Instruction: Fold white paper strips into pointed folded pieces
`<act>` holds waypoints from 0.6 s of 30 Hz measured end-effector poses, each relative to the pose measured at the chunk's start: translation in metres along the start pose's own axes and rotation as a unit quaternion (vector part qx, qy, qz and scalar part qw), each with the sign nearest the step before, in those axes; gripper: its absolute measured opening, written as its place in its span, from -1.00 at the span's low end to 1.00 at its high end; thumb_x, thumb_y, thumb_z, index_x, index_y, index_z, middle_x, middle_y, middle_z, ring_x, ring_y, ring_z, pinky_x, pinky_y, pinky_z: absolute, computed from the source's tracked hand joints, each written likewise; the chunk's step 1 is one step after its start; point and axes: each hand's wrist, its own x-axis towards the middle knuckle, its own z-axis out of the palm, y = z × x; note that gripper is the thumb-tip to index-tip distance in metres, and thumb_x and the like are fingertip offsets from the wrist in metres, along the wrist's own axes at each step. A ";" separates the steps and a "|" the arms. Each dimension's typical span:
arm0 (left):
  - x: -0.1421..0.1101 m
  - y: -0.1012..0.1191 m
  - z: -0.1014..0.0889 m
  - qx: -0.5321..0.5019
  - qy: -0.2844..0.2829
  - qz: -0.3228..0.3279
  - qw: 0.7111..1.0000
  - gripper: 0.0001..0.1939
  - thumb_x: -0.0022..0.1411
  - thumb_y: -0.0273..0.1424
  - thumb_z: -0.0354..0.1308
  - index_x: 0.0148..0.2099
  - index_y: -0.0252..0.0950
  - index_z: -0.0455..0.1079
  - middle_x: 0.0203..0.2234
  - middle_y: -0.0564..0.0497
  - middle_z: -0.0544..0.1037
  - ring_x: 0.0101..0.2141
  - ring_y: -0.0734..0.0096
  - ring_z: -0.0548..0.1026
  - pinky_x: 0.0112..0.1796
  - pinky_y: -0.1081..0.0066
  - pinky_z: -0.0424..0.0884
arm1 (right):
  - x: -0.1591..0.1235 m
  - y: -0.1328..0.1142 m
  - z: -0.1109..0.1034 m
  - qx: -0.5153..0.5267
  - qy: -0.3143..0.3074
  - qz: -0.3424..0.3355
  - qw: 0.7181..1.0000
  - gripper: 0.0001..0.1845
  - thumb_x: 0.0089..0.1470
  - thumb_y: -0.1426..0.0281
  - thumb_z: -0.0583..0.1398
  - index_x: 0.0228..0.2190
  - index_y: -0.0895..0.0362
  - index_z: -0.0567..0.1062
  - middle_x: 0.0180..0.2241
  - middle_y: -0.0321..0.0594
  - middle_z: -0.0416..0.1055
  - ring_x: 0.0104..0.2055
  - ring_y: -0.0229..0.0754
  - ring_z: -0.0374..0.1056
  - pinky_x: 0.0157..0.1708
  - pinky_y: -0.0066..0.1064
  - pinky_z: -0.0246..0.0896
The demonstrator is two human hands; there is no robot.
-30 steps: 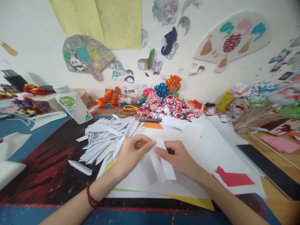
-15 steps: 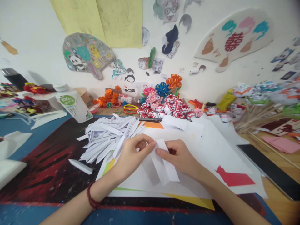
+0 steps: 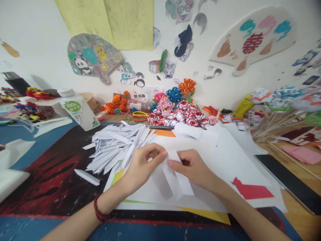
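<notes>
A white strip (image 3: pixel 185 184) is between the person's hands, above the white sheets (image 3: pixel 222 157). Its long axis slants from the fingertips down towards the person and a little to the right, and its body lies nearer the right hand (image 3: pixel 195 165). That hand is closed on it, thumb across the near face and fingers curled behind. The left hand (image 3: pixel 145 164) is pinched shut at the strip's upper left edge, its fingertips almost meeting the right thumb.

The strip is thin, smooth, matt paper with straight edges; whether it is one layer or several cannot be told. Beyond the left hand lies a loose pile (image 3: pixel 114 145) of narrow, crisply creased white strips, pointing many ways. A single pointed piece (image 3: pixel 87 177) rests apart on the dark, red-streaked mat (image 3: pixel 57 177). Beyond the sheets sit rounded red-and-white flowers (image 3: pixel 188 115), their petals tightly layered; right of the sheets, a flat, glossy phone (image 3: pixel 286 180) lies partly on the wooden bench (image 3: pixel 296 214).
</notes>
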 end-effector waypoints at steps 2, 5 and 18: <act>0.000 -0.001 0.001 -0.003 0.001 0.002 1.000 -0.81 0.22 -0.32 0.12 -0.36 -0.34 0.41 -0.53 0.09 0.39 -0.49 0.55 0.27 -0.44 0.53 0.20 | 0.000 0.000 0.000 0.001 0.000 -0.001 1.000 -0.51 0.10 0.24 0.15 -0.67 0.12 0.03 -0.63 -0.43 -0.15 -0.57 -0.39 -0.18 -0.61 -0.47 -0.27; 0.001 -0.002 0.000 0.004 0.005 -0.002 1.000 -0.78 0.25 -0.30 0.08 -0.38 -0.33 0.40 -0.52 0.09 0.41 -0.49 0.55 0.29 -0.44 0.54 0.21 | 0.000 0.000 0.000 -0.001 -0.001 0.000 1.000 -0.52 0.10 0.24 0.15 -0.67 0.12 0.04 -0.63 -0.43 -0.15 -0.57 -0.39 -0.17 -0.60 -0.47 -0.26; -0.003 0.002 -0.001 0.104 -0.042 0.057 0.992 -0.74 0.31 -0.33 -0.01 -0.39 -0.33 0.34 -0.56 0.10 0.36 -0.51 0.54 0.26 -0.47 0.52 0.16 | -0.001 0.002 0.001 0.015 -0.001 -0.016 1.000 -0.52 0.12 0.23 0.15 -0.67 0.14 0.08 -0.63 -0.43 -0.12 -0.57 -0.39 -0.17 -0.61 -0.47 -0.26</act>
